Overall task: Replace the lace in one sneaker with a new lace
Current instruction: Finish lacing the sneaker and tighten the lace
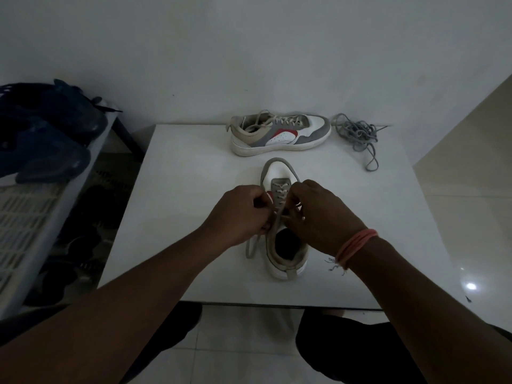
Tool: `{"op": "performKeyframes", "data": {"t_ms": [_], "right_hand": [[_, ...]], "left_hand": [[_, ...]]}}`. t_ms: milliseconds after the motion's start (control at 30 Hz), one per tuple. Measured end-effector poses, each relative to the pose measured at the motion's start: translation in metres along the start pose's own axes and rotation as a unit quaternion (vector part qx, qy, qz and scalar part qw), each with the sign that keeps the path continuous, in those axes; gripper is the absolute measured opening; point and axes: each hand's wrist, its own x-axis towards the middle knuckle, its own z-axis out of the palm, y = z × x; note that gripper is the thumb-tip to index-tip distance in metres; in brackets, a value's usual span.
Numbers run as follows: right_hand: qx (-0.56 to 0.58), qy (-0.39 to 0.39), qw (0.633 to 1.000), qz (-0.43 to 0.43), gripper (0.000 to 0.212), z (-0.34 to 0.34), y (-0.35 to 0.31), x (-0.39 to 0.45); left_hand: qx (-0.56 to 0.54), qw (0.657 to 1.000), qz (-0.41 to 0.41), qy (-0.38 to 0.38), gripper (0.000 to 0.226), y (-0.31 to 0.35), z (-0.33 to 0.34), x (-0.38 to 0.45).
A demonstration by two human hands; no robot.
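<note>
Pinching lace (278, 209), both hands mid-table

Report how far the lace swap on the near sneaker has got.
Early stage. Done: nothing visible; the near sneaker is laced with its beige lace. In hand: the left hand and right hand both grip that lace at the upper eyelets, apparently loosening it. Left: pull it out, then thread a new one, probably the grey lace bundled beside the far sneaker.

Your white tabletop (180, 189), your white, grey and red sneaker (281, 133), grey loose lace (357, 133), pink wristband (356, 246), dark blue clothes (47, 128).
</note>
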Motion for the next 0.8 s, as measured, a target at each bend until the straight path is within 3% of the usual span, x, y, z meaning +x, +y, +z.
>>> {"op": "performKeyframes", "data": {"t_ms": [267,467,567,800], "right_hand": [[-0.039,-0.030,0.999,0.006,0.049,0.003,-0.010,-0.008],[-0.071,0.026,0.997,0.016,0.018,-0.002,-0.007,-0.005],[-0.083,0.044,0.995,0.015,0.019,0.001,-0.005,-0.005],[-0.108,0.037,0.991,0.067,0.018,0.005,-0.006,-0.003]], "left_hand": [[-0.161,0.981,-0.103,-0.024,0.006,0.016,-0.019,0.006],[-0.269,0.941,-0.195,-0.065,0.036,0.026,-0.024,0.004],[-0.292,0.935,-0.196,-0.053,0.038,0.031,-0.034,0.003],[-0.436,0.876,-0.196,-0.062,0.044,0.036,-0.069,0.003]]}}
